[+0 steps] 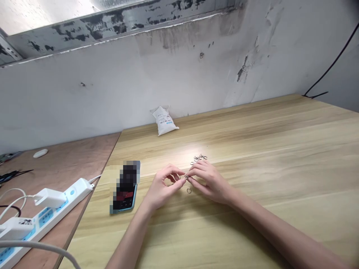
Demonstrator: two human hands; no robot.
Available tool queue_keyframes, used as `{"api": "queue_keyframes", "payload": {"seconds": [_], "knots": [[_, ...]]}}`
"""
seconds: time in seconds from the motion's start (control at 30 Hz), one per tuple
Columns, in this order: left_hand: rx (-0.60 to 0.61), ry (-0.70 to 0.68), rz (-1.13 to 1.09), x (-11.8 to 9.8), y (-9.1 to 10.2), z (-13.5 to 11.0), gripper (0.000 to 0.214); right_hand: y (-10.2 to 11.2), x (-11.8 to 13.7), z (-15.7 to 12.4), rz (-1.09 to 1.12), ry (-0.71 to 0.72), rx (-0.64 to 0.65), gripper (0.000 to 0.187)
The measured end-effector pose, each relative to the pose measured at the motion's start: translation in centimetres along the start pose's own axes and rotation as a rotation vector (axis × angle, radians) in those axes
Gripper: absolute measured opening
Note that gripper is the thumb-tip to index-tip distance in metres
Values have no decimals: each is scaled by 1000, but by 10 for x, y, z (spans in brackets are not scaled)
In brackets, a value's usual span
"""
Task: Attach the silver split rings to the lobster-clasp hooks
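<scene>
The left hand (164, 186) and right hand (209, 183) pinch a small metal piece (186, 176) between them, probably steadying it from both sides. A ring (189, 190) lies nearer; metal clips (199, 158) lie farther, seemingly kept within reach.

Packet label (163, 118), barcode (165, 122) — print unreadable (tiny)

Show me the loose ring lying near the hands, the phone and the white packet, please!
Loose ring (189, 192): head view, lower edge of its band.
Phone (126, 190): head view, on its screen side.
White packet (165, 120): head view, middle of its front.
</scene>
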State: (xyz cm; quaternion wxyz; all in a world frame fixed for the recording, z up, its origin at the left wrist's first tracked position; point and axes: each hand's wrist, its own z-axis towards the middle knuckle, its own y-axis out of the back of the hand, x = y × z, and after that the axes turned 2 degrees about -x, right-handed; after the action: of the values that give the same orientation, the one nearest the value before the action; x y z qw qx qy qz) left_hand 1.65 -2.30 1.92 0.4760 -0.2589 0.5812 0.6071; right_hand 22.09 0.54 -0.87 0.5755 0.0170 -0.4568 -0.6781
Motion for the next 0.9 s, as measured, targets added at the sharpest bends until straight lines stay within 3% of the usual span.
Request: {"api": "queue_keyframes", "payload": {"seconds": [0.9], "knots": [[-82,-52,77,1,-1,0,11,2,2,0,26,-33,24,13]]}}
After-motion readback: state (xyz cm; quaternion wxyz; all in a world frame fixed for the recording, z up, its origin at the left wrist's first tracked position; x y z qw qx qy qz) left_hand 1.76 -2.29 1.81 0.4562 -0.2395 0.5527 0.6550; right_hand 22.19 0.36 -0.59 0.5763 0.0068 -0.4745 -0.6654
